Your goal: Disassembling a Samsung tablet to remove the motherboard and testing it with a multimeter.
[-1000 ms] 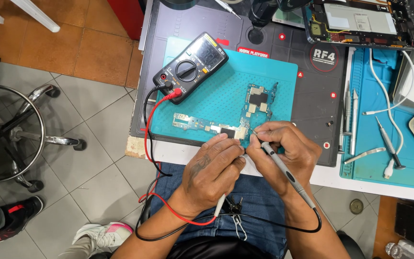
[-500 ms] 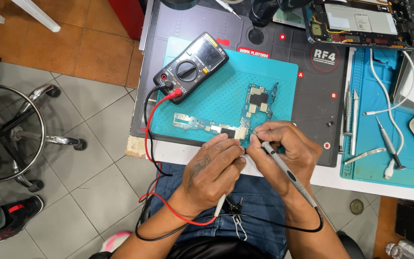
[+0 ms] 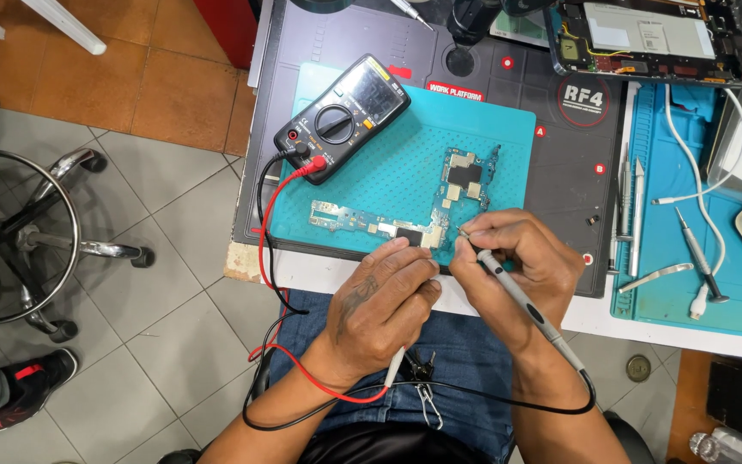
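While both hands work at the near edge of the teal mat [image 3: 388, 163], the right hand [image 3: 521, 275] grips a grey probe [image 3: 521, 301] like a pen, thumb + fingers closed round its front end, tip down on the lower right corner of the circuit board [image 3: 440, 210]. That board is L-shaped, blue-green w/ silver shields and a dark chip, lying flat on the mat, one leg running left, the other toward the far side. Black lead [image 3: 440, 399] runs from the probe's back end, loops over the lap and up the table's left side.

Left hand [image 3: 384, 305] is curled shut, fingertips just beside the board's near edge; a white probe end pokes out under the wrist w/ the red lead [image 3: 272, 223] coming from it, so it holds the 2nd probe, but can't tell if its tip touches the board, knuckles hide it.

Both leads plug into the black multimeter [image 3: 341, 116], which sits tilted on the mat's far left corner, dial facing up, screen blank-ish grey.

Mat lies on a dark grey work platform [image 3: 568, 172]. To the right, a second blue mat [image 3: 680, 283] w/ tweezers [image 3: 629, 202], a screwdriver [image 3: 697, 258] and a white cable [image 3: 689, 167]. Far right corner: an opened tablet-type device [image 3: 654, 39], insides showing. Person wears jeans [image 3: 465, 361]; keys hang at the lap. Left on the tiled floor: a chrome stool base [image 3: 53, 236] and a black shoe w/ red trim [image 3: 23, 387] of someone else.
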